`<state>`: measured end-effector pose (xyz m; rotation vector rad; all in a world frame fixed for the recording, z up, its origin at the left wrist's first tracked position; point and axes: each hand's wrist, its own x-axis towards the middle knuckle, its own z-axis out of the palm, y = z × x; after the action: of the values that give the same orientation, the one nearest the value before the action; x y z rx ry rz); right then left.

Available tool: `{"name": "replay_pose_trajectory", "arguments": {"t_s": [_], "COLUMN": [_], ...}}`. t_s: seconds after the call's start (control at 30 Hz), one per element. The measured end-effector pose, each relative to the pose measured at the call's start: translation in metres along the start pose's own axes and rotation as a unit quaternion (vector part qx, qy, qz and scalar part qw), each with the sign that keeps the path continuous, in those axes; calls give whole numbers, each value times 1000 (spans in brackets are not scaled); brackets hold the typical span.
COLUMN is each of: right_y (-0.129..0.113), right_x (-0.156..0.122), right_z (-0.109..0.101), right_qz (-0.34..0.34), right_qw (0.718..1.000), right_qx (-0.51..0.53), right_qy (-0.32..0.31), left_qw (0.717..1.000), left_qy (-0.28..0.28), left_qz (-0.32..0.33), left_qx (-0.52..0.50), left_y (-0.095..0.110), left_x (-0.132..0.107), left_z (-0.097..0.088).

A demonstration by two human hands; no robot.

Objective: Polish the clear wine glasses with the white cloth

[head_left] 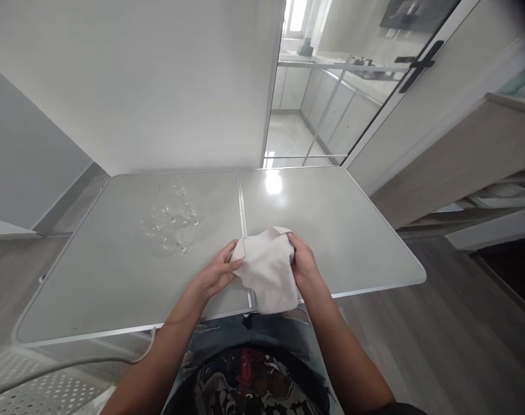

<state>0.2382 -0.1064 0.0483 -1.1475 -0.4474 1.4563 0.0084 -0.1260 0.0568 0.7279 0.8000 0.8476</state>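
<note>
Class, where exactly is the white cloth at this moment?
In the head view, the white cloth is held between the left hand and right hand, over the table near its central seam, right of the clear liquid.

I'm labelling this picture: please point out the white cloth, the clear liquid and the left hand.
White cloth [271, 270], head view: middle of its face.
Clear liquid [174, 221], head view: droplet mid-patch.
Left hand [216, 271], head view: back of hand.
</note>
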Motion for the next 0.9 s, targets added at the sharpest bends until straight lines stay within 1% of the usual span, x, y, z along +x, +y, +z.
{"name": "replay_pose_trajectory", "arguments": {"t_s": [0.07, 0.13, 0.17, 0.2, 0.23, 0.3, 0.37, 0.4, 0.43, 0.47, 0.53, 0.57, 0.63, 0.67, 0.7, 0.73, 0.77, 0.8, 0.83, 0.9], "right_y": [-3, -7, -9, -10, -11, -13, -16, -19, -22, -24, -27, -27, -23, -21, -18, -16, -14, -11, -8, 1], "right_x": [1, 2, 2, 2, 2, 0, -5, -8, -12, -15, -16, -13, 0, 9, 18, 27, 34, 39, 40, 33], "right_z": [-7, -14, -16, -18, -19, -19, -21, -22, -24, -26, -30, -33, -37, -38, -39, -39, -37, -34, -28, -12], "right_qz": [-4, -27, -39, -46, -49, -53, -81, -105, -131, -156, -195, -212, -252, -278, -310, -345, -378, -404, -418, -409], "right_qw": [1000, 999, 997, 996, 993, 987, 975, 963, 945, 920, 855, 822, 768, 749, 732, 718, 710, 711, 722, 766], "right_qx": [-7, -39, -61, -82, -101, -135, -181, -216, -260, -314, -427, -476, -546, -566, -577, -579, -571, -556, -535, -493], "right_qy": [3, 3, -1, -10, -25, -62, -99, -121, -147, -174, -220, -229, -220, -204, -188, -174, -163, -151, -131, -62], "left_qw": [997, 987, 982, 981, 982, 985, 977, 965, 949, 928, 873, 841, 773, 743, 718, 701, 696, 702, 718, 771], "left_qy": [72, 155, 180, 187, 177, 133, 102, 99, 102, 109, 127, 138, 163, 180, 195, 205, 207, 204, 204, 218], "left_qz": [14, 32, 42, 52, 61, 76, 93, 103, 114, 126, 154, 173, 222, 251, 278, 301, 315, 317, 307, 257], "left_qx": [7, 22, 27, 32, 40, 81, 165, 218, 275, 332, 444, 494, 571, 594, 608, 613, 612, 604, 590, 540], "left_y": [-8, -11, -12, -11, -10, -7, -2, 1, 4, 6, 7, 6, 2, 0, -2, -3, -5, -6, -8, -15], "left_x": [1, 4, 5, 6, 6, 4, 0, -2, -3, -4, 0, 4, 15, 21, 27, 33, 38, 42, 45, 48], "left_z": [3, 3, 3, 3, 2, 3, 4, 4, 4, 2, -2, -5, -13, -17, -20, -22, -22, -21, -18, -6]}}
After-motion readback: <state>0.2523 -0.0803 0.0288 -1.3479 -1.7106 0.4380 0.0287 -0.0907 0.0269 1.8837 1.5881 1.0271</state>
